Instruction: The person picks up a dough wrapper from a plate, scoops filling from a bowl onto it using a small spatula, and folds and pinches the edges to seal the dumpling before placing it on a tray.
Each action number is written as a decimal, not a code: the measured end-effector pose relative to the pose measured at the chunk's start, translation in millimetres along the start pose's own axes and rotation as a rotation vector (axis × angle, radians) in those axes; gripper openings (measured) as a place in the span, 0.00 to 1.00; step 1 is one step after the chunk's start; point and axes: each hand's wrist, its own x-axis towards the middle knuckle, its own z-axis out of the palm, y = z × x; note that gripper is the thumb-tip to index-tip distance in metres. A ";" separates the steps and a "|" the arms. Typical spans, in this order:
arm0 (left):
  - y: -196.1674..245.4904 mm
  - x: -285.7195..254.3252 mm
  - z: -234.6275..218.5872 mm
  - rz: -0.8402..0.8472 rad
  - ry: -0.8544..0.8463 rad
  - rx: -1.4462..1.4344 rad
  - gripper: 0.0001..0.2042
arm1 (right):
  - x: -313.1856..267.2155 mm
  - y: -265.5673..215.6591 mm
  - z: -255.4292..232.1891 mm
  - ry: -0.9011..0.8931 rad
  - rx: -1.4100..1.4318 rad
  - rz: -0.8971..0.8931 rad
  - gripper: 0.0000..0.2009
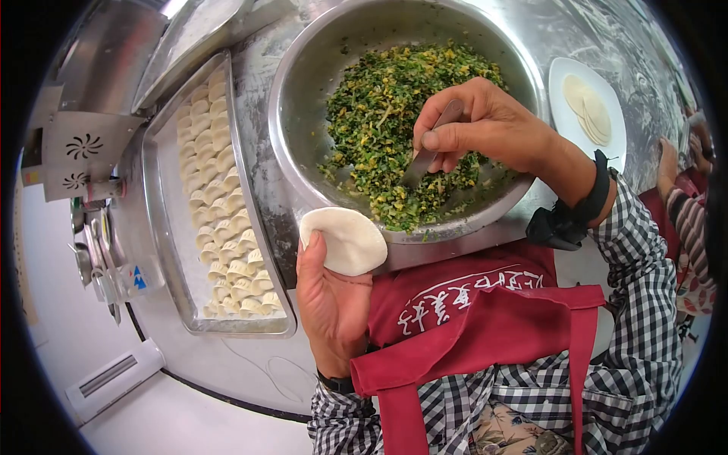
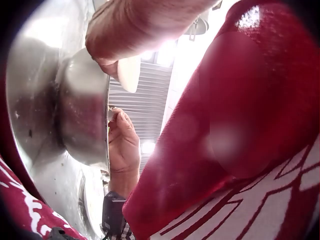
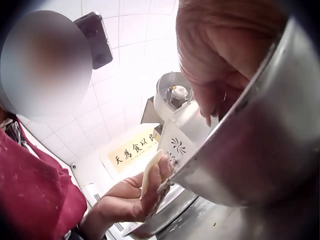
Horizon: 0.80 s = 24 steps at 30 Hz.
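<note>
My left hand (image 1: 334, 296) holds a round, pale dumpling wrapper (image 1: 345, 241) at the near rim of the bowl, thumb over its edge and fingers behind it. In the right wrist view that wrapper (image 3: 150, 172) shows edge-on. My right hand (image 1: 485, 125) grips a flat metal spatula (image 1: 436, 144) above the big steel bowl (image 1: 284, 121). The spatula's lower end dips into chopped green and yellow filling (image 1: 379, 98), which hides its tip. In the left wrist view the right hand (image 2: 124, 145) appears beyond the bowl's rim.
On the left lies a long metal tray (image 1: 163, 227) with rows of folded dumplings (image 1: 216, 182). A white plate (image 1: 561, 83) with several flat wrappers (image 1: 588, 110) stands right of the bowl. Another person's hand (image 1: 667, 163) shows at the far right. Utensils (image 1: 98, 243) hang at far left.
</note>
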 end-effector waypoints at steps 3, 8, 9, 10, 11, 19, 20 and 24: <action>-0.1 -0.7 4.6 0.012 0.038 0.065 0.15 | 0.2 -1.8 -2.2 0.024 0.074 0.047 0.08; 0.5 -0.5 3.6 0.006 0.006 0.022 0.16 | 2.4 1.3 -5.3 0.043 0.121 0.086 0.10; 1.0 -0.7 2.6 0.007 0.005 0.022 0.16 | 2.9 2.4 -6.3 0.045 0.149 0.095 0.10; 2.0 -1.1 1.6 -0.003 0.005 -0.004 0.15 | 3.1 2.4 -6.6 0.045 0.148 0.093 0.10; 2.6 -1.6 1.3 -0.014 0.004 -0.030 0.15 | 3.2 2.2 -6.9 0.052 0.173 0.110 0.10; 6.6 -2.6 10.7 -0.002 -0.047 -0.034 0.16 | -0.6 -4.3 -13.4 0.094 0.280 0.124 0.09; 6.7 -2.6 13.4 0.005 -0.032 -0.002 0.16 | -2.0 -5.3 -16.3 0.104 0.282 0.107 0.09; 5.5 -0.4 24.7 0.010 -0.104 0.030 0.17 | -9.0 -12.3 -24.3 0.184 0.262 0.027 0.08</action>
